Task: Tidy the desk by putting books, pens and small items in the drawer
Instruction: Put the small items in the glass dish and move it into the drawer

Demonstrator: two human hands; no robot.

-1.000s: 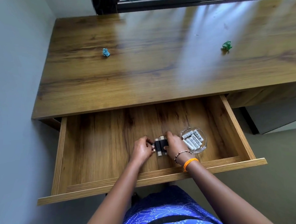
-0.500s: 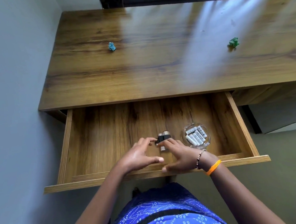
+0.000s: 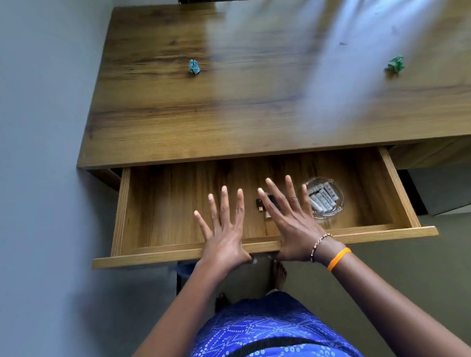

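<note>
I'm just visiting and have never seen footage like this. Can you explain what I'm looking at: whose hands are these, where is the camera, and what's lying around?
There is no machine here. A person wears a wide-angle camera on the head, looking down at their own two hands, so this single view is what they see.

The left hand and the right hand, with bracelets on its wrist, are both spread flat with straight fingers over the front edge of an open drawer. Neither holds anything.

Inside the drawer lie a small dark item, partly hidden by the right hand, and a glass dish of white batteries.

On the desk above sit two crumpled scraps: a blue one and a green one.
</note>
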